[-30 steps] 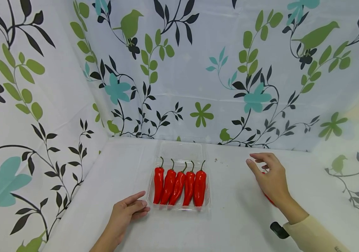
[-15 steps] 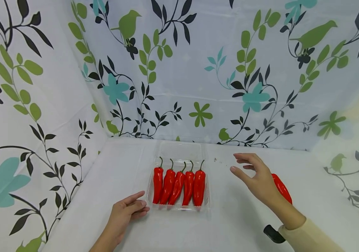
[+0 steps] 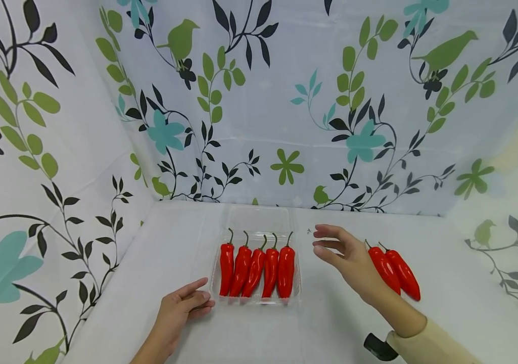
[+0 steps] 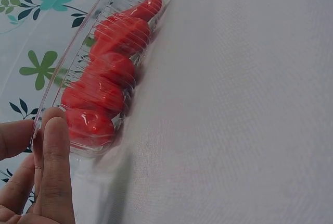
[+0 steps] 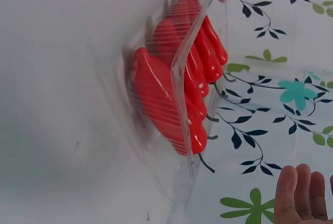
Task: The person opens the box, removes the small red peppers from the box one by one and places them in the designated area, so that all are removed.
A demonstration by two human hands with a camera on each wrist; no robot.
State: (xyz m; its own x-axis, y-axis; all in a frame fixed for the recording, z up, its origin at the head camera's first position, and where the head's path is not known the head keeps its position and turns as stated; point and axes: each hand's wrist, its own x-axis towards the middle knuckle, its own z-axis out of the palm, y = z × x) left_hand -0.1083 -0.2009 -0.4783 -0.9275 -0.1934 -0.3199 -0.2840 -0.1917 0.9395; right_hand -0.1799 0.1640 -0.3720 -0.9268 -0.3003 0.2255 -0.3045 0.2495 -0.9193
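A clear plastic box (image 3: 259, 301) with its lid (image 3: 259, 218) folded back lies in the middle of the table. Several red chili peppers (image 3: 255, 268) stand side by side in it, green stems toward the back. My left hand (image 3: 181, 308) pinches the box's left edge, with the rim (image 4: 44, 96) running between thumb and fingers in the left wrist view. To the right of the box my right hand (image 3: 342, 253) hovers, holding nothing, its fingers loosely bent toward the box. Behind its wrist lie two more red chili peppers (image 3: 402, 273), partly covered by the forearm.
A white cloth (image 3: 249, 336) covers the table. Patterned fabric (image 3: 281, 116) with leaves and birds hangs at the back and both sides. A black wrist strap piece (image 3: 379, 348) sits by the right sleeve (image 3: 427, 344). Small dark specks mark the cloth behind the right hand.
My right hand has moved left toward the box, away from the two loose chili peppers, which now show behind it. The left hand stays at the box's edge.
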